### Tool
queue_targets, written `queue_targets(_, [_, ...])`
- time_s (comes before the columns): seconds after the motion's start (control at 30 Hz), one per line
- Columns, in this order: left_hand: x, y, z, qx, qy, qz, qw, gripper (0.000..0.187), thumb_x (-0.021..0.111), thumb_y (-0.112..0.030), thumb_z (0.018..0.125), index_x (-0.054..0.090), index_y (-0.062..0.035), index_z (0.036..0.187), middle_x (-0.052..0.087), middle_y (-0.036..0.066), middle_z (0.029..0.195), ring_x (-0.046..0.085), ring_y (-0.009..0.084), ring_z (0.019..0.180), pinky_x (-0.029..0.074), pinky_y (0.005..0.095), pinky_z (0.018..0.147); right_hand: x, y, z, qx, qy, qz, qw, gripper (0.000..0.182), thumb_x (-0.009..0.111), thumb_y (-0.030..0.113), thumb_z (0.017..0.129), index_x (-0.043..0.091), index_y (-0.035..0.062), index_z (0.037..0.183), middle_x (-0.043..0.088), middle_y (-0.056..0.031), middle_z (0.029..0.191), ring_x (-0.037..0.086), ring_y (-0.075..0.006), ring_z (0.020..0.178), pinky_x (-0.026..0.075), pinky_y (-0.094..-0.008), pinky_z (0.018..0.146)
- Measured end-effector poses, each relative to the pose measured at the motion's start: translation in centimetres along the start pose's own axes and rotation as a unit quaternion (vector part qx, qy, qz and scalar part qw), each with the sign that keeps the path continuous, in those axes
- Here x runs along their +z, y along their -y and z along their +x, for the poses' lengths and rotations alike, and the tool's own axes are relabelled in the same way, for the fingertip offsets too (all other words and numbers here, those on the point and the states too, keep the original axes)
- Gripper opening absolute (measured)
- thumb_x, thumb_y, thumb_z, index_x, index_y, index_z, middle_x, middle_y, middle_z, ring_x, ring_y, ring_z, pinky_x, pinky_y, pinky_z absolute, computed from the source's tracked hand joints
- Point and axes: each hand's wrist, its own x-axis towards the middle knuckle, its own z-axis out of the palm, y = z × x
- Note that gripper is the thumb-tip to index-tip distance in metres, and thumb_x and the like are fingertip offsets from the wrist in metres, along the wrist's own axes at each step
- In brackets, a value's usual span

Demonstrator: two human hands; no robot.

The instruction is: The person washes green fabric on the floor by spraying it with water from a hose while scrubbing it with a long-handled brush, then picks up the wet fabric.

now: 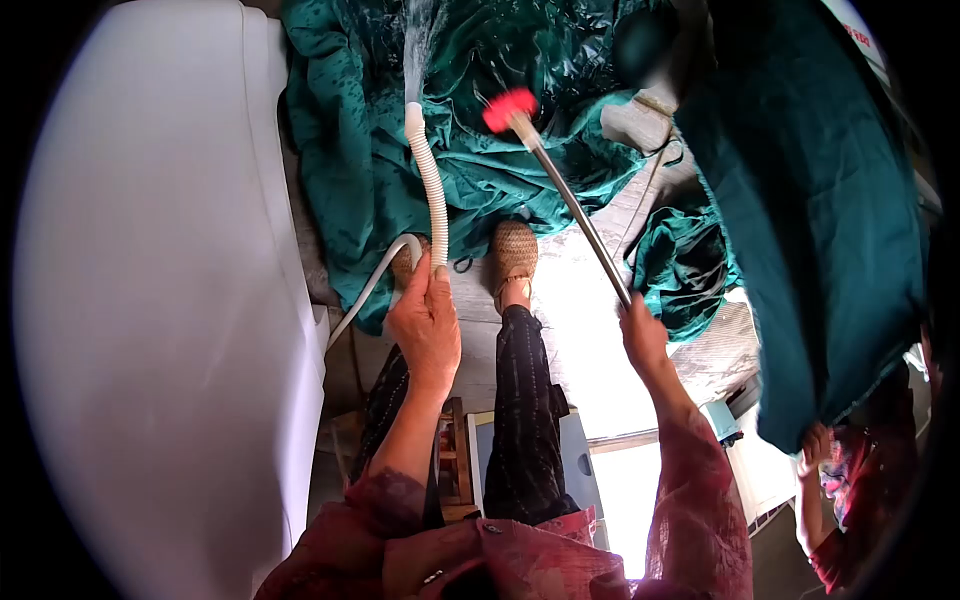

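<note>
My left hand (428, 325) is closed around a white ribbed hose (430, 180), its end pointing away from me. Water (416, 55) sprays from the hose onto a large wet green cloth (340, 150) spread in folds on the floor. In my right hand (642, 330) is a long-handled tool with a metal shaft (580, 215); its fingers wrap the near end. The tool's red head (510, 108) is blurred and hovers over or rests on the cloth, to the right of the water.
A big white smooth-sided body (170, 300) fills the left. Green fabric (800, 200) hangs at the right, with another person's hand (815, 445) at its lower edge. A bunched green cloth (685, 260) lies nearby. My shoes (515, 250) stand at the spread cloth's near edge.
</note>
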Motion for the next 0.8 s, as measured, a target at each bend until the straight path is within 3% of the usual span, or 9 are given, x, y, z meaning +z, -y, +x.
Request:
queue_targets(0.07, [0.2,-1.0,0.0,0.0,0.02,0.027,0.999,0.03,0.051,-0.015,0.09,0.057,-0.0012,0.117,0.049,0.002,0.056,0.044,0.0081,0.051,0.037,0.0258,0.049,-1.8,4.6,1.9,-0.043,-0.043,-0.027,0.998,0.027,0.047,0.017,0.088,0.046,0.002,0.11,0.063,-0.0196,0.08,0.062,-0.0367,0.069,0.048,-0.0464,0.061])
queue_targets(0.1, [-0.9,-0.8,2.0,0.047,-0.042,0.063,0.996,0.03,0.051,-0.015,0.09,0.057,-0.0012,0.117,0.049,0.002,0.056,0.044,0.0081,0.051,0.037,0.0258,0.049,-0.4,11.3,8.0,-0.169,-0.119,0.062,0.976,0.023,0.047,0.02,0.088,0.043,0.0039,0.104,0.061,-0.0206,0.074,0.061,-0.0393,0.069,0.047,-0.0487,0.06])
queue_targets(0.17, [0.1,-1.4,0.9,-0.018,-0.015,-0.004,1.0,0.029,0.051,-0.014,0.09,0.057,0.0008,0.114,0.049,0.004,0.056,0.044,0.0091,0.051,0.037,0.0271,0.049,-5.1,16.6,7.8,-0.143,-0.122,0.048,0.981,0.023,0.045,0.025,0.09,0.041,0.0044,0.099,0.06,-0.0213,0.072,0.058,-0.0422,0.067,0.046,-0.0494,0.059])
queue_targets(0.23, [0.2,-0.7,0.2,-0.006,0.0,0.012,1.0,0.029,0.051,-0.013,0.089,0.058,0.0016,0.113,0.051,0.007,0.057,0.046,0.0109,0.051,0.039,0.0282,0.05,-4.0,12.7,6.7,-0.139,-0.126,0.078,0.979,0.021,0.044,0.024,0.091,0.038,0.004,0.094,0.058,-0.0244,0.069,0.057,-0.0439,0.068,0.043,-0.0526,0.058])
queue_targets(0.37, [0.1,-1.0,-0.2,0.006,-0.004,0.057,0.998,0.029,0.052,-0.015,0.089,0.058,0.0008,0.112,0.057,0.011,0.061,0.05,0.013,0.052,0.041,0.0289,0.051,2.4,-3.2,-1.5,-0.021,-0.109,0.026,0.993,0.033,0.048,0.024,0.088,0.039,0.0064,0.115,0.061,-0.0234,0.078,0.059,-0.0418,0.07,0.045,-0.0508,0.06])
queue_targets(0.47, [0.0,-1.1,-0.4,-0.018,0.022,0.03,0.999,0.028,0.053,-0.015,0.088,0.058,0.0,0.112,0.055,0.011,0.058,0.049,0.0146,0.049,0.041,0.0297,0.05,1.2,-3.2,-1.4,-0.012,-0.124,-0.032,0.992,0.038,0.049,0.027,0.088,0.037,0.0029,0.115,0.06,-0.024,0.07,0.059,-0.0412,0.065,0.045,-0.0526,0.055])
queue_targets(0.63, [-0.1,-1.0,0.1,0.024,0.004,0.051,0.998,0.028,0.053,-0.014,0.089,0.059,-0.0004,0.112,0.058,0.012,0.062,0.052,0.0153,0.052,0.043,0.0289,0.052,-7.3,10.1,7.1,-0.133,-0.189,0.024,0.973,0.021,0.042,0.024,0.092,0.035,0.0045,0.094,0.058,-0.024,0.068,0.057,-0.0443,0.067,0.044,-0.0538,0.059])
queue_targets(0.7, [-0.5,-0.9,-0.3,0.023,0.022,0.075,0.997,0.028,0.052,-0.014,0.089,0.059,-0.0004,0.112,0.06,0.013,0.064,0.054,0.0157,0.053,0.043,0.0288,0.053,-7.8,9.3,5.7,-0.131,-0.17,0.037,0.976,0.022,0.043,0.025,0.091,0.036,0.0052,0.094,0.059,-0.0241,0.068,0.058,-0.0439,0.066,0.043,-0.0545,0.058])
queue_targets(0.8, [-0.2,-0.2,-0.1,0.002,-0.005,0.03,1.0,0.028,0.052,-0.013,0.089,0.058,0.0018,0.112,0.058,0.012,0.064,0.052,0.0149,0.054,0.042,0.0286,0.053,-1.7,0.3,-0.4,-0.028,-0.115,0.013,0.993,0.026,0.045,0.027,0.09,0.036,0.0059,0.103,0.06,-0.0251,0.072,0.058,-0.0442,0.064,0.044,-0.0547,0.06])
